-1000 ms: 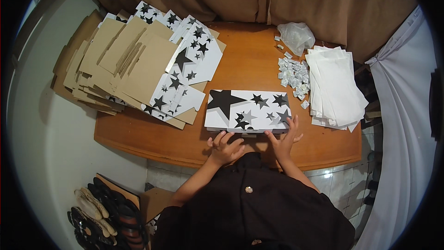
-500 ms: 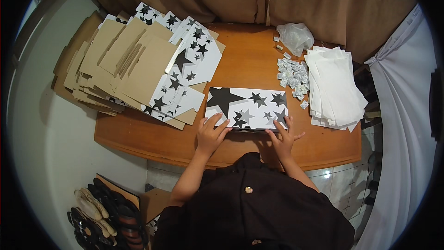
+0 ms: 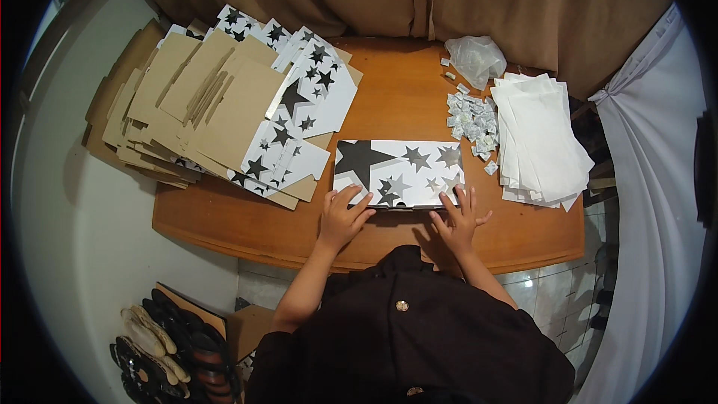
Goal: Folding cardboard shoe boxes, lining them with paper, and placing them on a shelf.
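A closed cardboard box (image 3: 404, 173), white with black and grey stars, lies in front of me on the wooden table. My left hand (image 3: 345, 215) holds its near left corner, fingertips on the lid and thumb by the front edge. At the near right corner, my right hand (image 3: 458, 221) grips it the same way, its fingers more spread and the little finger sticking out. A small dark notch shows at the middle of the lid's front edge. The box's underside is hidden.
Flat, unfolded cardboard boxes (image 3: 232, 105) are stacked high at the left. At the right lie a pile of small white sachets (image 3: 473, 120), a clear plastic bag (image 3: 476, 60) and a stack of white paper sheets (image 3: 542, 138). Shoes (image 3: 168, 344) stand low at the left.
The lid's right side looks shinier and its front edge has shifted slightly, with a notch now showing. Both hands stay at nearly the same corners.
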The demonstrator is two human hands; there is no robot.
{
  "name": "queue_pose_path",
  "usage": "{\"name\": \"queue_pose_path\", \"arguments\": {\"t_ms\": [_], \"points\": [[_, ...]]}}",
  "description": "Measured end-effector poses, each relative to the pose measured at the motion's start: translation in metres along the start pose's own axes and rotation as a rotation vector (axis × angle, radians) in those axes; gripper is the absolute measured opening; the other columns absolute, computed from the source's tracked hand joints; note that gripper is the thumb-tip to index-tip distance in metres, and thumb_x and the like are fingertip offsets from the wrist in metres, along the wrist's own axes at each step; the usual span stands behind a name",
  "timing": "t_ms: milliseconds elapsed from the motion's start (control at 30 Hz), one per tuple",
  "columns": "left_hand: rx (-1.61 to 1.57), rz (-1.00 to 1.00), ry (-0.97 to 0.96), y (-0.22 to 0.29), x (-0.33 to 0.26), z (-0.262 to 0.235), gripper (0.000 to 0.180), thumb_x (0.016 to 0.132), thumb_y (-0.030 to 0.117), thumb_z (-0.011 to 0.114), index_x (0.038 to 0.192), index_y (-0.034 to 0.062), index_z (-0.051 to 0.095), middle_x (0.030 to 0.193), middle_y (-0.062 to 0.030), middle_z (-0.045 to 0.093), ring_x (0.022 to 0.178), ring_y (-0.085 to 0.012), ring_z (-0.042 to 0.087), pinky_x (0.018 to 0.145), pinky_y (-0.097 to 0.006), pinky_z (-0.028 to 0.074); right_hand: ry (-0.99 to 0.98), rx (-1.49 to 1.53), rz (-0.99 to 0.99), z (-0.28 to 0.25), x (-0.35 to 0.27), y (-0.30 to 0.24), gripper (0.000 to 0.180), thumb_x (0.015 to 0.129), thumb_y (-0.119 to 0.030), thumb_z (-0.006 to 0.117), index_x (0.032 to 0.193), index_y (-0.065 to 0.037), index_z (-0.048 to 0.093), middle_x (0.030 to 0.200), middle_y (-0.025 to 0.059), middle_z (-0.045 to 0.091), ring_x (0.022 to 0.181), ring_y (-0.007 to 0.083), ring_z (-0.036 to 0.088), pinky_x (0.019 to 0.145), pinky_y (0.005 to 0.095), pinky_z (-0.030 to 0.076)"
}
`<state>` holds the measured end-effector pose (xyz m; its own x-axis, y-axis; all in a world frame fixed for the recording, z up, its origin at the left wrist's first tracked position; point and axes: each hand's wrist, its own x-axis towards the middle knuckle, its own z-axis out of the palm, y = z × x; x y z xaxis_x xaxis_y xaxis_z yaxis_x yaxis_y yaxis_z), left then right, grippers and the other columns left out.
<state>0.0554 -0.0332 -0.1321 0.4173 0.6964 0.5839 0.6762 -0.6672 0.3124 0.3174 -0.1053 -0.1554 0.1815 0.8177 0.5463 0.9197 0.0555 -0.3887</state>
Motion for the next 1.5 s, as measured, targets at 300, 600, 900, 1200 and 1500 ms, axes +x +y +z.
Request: {"name": "queue_pose_path", "arguments": {"t_ms": [300,600,900,1200,1500], "points": [[0.087,-0.02,-0.035,-0.005,-0.011,0.018,0.032,0.079,0.021,0.066,0.111,0.0184,0.064,0.115,-0.0023,0.061,0.111,-0.0208,0.054,0.092,-0.045,0.034,-0.039,-0.053,-0.102,0.001,0.017,0.005,0.027,0.077,-0.028,0.069,0.104,-0.021,0.068,0.114,-0.0026,0.062,0.123,0.0207,0.045,0.103,0.0561,-0.008],[0.076,-0.078,-0.039,0.001,-0.012,0.022,0.033,0.08,0.02,0.065,0.113,0.0187,0.063,0.117,-0.0017,0.06,0.113,-0.0204,0.052,0.094,-0.046,0.033,-0.017,0.069,-0.404,0.018,0.021,-0.033,0.026,0.071,-0.024,0.073,0.096,-0.024,0.067,0.096,-0.0095,0.06,0.091,0.0107,0.056,0.091,0.0492,0.021],[0.035,-0.121,-0.024,-0.002,-0.016,0.026,0.034,0.08,0.021,0.065,0.113,0.0202,0.063,0.117,-0.0004,0.06,0.113,-0.0204,0.051,0.096,-0.047,0.031,-0.048,0.213,-0.584,0.023,0.033,-0.022,0.03,0.066,-0.017,0.074,0.095,-0.02,0.065,0.097,0.0005,0.06,0.089,0.0171,0.056,0.076,0.0389,0.039],[-0.005,-0.177,-0.007,0.001,-0.014,0.028,0.031,0.079,0.02,0.066,0.11,0.0196,0.065,0.116,-0.0002,0.061,0.112,-0.0198,0.052,0.098,-0.045,0.029,-0.118,0.174,-0.304,0.017,0.042,-0.039,0.025,0.072,-0.016,0.07,0.096,-0.011,0.064,0.116,0.0118,0.057,0.112,0.0271,0.054,0.086,0.0414,0.041],[-0.076,-0.197,0.014,0.002,-0.006,0.02,0.029,0.074,0.022,0.07,0.102,0.0155,0.067,0.112,-0.0018,0.062,0.11,-0.0197,0.054,0.095,-0.043,0.03,-0.112,0.126,-0.4,0.022,0.047,-0.035,0.02,0.075,-0.017,0.069,0.094,-0.01,0.066,0.104,0.0051,0.065,0.104,0.0222,0.059,0.084,0.0408,0.042]]}}
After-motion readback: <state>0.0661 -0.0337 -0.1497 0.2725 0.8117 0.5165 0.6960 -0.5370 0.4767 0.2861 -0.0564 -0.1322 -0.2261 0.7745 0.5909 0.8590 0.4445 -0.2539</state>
